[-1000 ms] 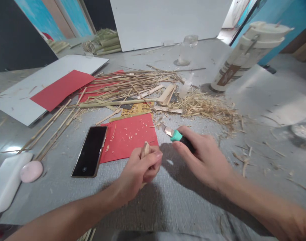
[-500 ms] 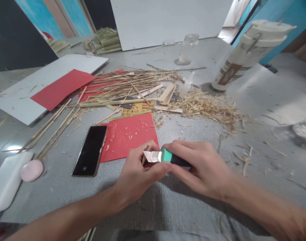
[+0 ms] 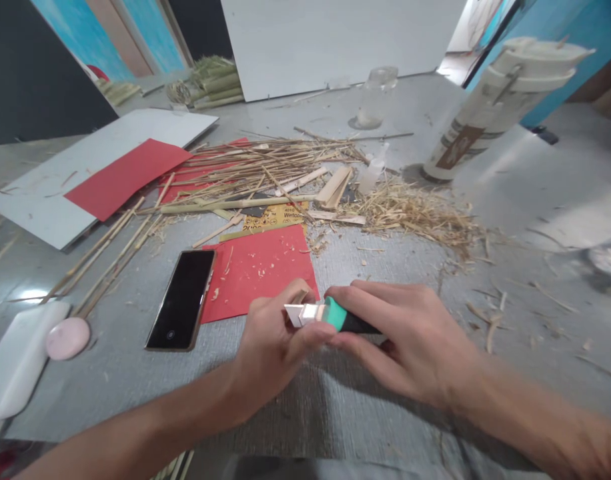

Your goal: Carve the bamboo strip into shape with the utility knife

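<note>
My right hand is closed around a utility knife with a green and black handle. Its short metal blade points left, over the fingers of my left hand. That hand is closed too, pinching a small wooden strip of which only the tip shows beside the blade. My left thumb lies against the knife near the green collar. Just beyond the hands is a red sheet sprinkled with pale shavings, and a phone with a dark screen lies at its left edge.
Dry stalks and a heap of straw shavings spread across the table's middle. A yellow sandpaper sheet lies beneath some strips. At the right stands a tall white container; a clear jar is farther back. A white board lies left.
The knife blade has tilted slightly and shifted a little down over the wooden strip. Both hands keep their hold, and the things on the table stay where they were.
</note>
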